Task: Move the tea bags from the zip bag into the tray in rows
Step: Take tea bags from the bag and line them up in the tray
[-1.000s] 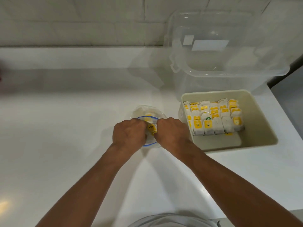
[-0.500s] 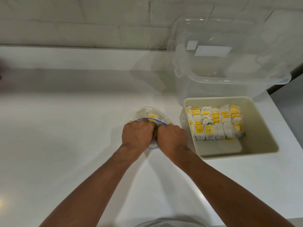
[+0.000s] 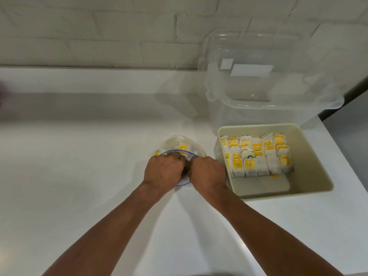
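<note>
Both hands were curled at the mouth of the zip bag [image 3: 179, 145]: left hand [image 3: 164, 172] and right hand [image 3: 208, 173] gripped its blue-lined rim, knuckles almost touching. The yellow tag seen between them a second earlier was hidden. Bag lay on the tabletop [image 3: 79, 176], just beside the tray [image 3: 316, 156], whose tea bags [image 3: 256, 156] stood in rows.

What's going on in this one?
A person is working at a white counter. The left hand and right hand are side by side, fingers curled at the blue-rimmed mouth of the zip bag. What the fingers pinch is hidden. Yellow-tagged tea bags stand in rows across the far part of the tray; its near part is bare. More show inside the zip bag. A clear bin stands behind the tray.
</note>
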